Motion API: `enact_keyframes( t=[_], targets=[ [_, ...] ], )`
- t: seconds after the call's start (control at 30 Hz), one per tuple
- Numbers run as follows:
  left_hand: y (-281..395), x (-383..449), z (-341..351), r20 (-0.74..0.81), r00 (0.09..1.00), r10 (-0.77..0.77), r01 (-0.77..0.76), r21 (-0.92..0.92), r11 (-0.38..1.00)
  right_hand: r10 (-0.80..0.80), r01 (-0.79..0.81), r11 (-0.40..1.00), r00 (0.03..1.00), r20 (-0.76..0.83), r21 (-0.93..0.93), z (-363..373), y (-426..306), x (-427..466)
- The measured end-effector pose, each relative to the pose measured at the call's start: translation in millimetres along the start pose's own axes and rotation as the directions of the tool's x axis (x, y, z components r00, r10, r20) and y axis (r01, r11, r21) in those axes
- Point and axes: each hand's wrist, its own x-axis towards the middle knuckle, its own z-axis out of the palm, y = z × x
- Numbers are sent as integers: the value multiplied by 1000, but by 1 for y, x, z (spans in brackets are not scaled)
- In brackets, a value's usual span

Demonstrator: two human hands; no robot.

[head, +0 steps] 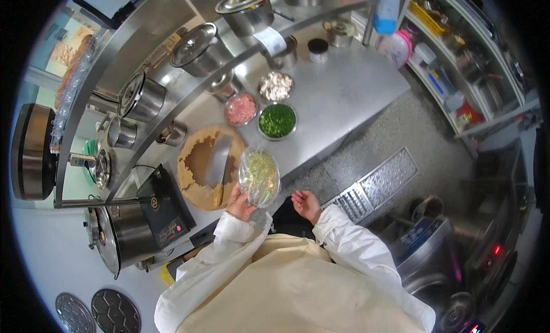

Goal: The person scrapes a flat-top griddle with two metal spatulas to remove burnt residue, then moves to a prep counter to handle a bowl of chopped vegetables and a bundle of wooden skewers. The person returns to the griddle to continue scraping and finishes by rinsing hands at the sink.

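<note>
My left hand grips the near edge of a bowl covered in clear plastic film. Pale green shredded vegetable shows through the film. Nothing is in my right hand, which hovers to the right of the bowl with its fingers apart. Left of the bowl lies a round wooden chopping board, its surface worn in the middle. A cleaver rests on it, handle towards me. Beyond the bowl stand bowls of chopped green herbs, pink minced meat and cut mushrooms.
A steel worktable runs away to the right. Lidded steel pots stand on the shelf above it. A black induction cooker and a large stockpot are at the left. A metal drain grate lies in the floor.
</note>
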Motion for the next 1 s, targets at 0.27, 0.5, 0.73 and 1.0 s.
enact_keyframes(
  t=[0.27,0.5,0.73,1.0],
  targets=[
    [-50,-44,-34,77,977,-199,179,211,961,-167,-110,930,723,671,351,14,109,1],
    [-63,-58,-87,17,975,-220,198,378,904,-272,0,937,625,732,349,25,148,-26],
    [-37,-57,-143,-97,988,-121,149,382,912,-100,40,954,977,189,298,59,178,138],
    [-13,-53,-190,-40,990,-132,136,424,895,105,-148,770,989,106,620,82,187,154]
  ],
)
